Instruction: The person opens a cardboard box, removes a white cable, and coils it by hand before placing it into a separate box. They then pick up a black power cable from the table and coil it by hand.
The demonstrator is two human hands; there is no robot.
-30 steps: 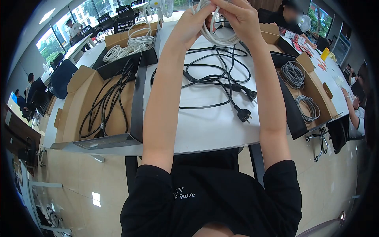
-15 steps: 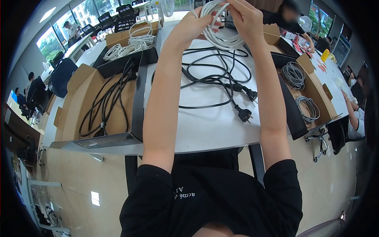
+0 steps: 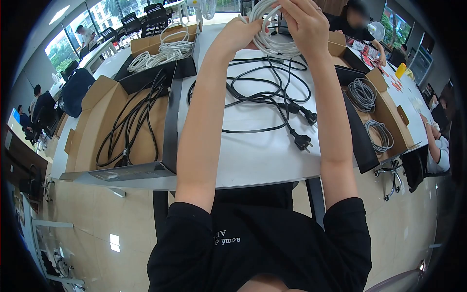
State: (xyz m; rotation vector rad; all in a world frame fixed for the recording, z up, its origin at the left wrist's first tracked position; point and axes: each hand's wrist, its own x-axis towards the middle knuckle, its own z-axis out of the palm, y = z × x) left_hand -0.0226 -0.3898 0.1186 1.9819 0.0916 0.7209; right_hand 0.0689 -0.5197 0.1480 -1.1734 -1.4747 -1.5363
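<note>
A coiled white cable [image 3: 275, 45] is held up over the far part of the table, at the top of the view. My left hand [image 3: 237, 36] grips the coil's left side, fingers curled round it. On the upper right, my right hand [image 3: 306, 27] is closed on the same coil, its fingers at the strands. Below the coil, loose black power cords [image 3: 258, 97] lie in loops on the white table [image 3: 267, 163], with plugs [image 3: 301, 141] at their right end.
To the left, one box [image 3: 90, 131] holds black cords [image 3: 141, 117] and another behind it holds white cables [image 3: 172, 52]. At right, a box [image 3: 396, 114] contains two grey cable coils [image 3: 361, 95]. Across the table a person [image 3: 352, 24] reaches toward red items.
Both hands have shifted only slightly, the right one a little to the right, with the white coil still held between them. The cords on the table lie as before.
</note>
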